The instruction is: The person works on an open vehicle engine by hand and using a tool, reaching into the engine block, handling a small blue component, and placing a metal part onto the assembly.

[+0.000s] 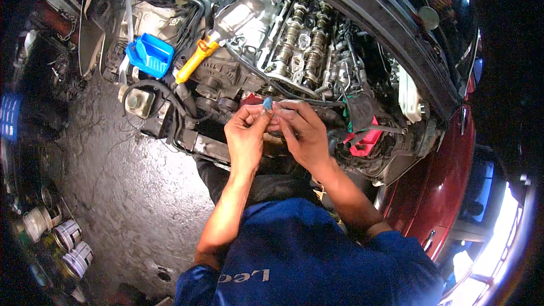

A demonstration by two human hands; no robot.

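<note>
In front of my chest, both hands come together over the near side of an opened car engine [303,34]. My left hand [245,133] is closed in a pinch, with a small blue piece [268,103] sticking up from its fingertips; its kind is too small to tell. Right against those fingertips, my right hand [306,136] has its thumb and fingers drawn together. What the right fingers hold, if anything, is hidden. Beyond the hands, the two camshafts [292,31] lie exposed in the cylinder head.
A yellow-handled work lamp [198,59] leans over the engine's left side, beside a blue plastic tray [150,55]. A red tray [365,139] sits at the right of the bay. The raised hood [362,17] crosses above. Several pistons or cans [68,233] stand at lower left.
</note>
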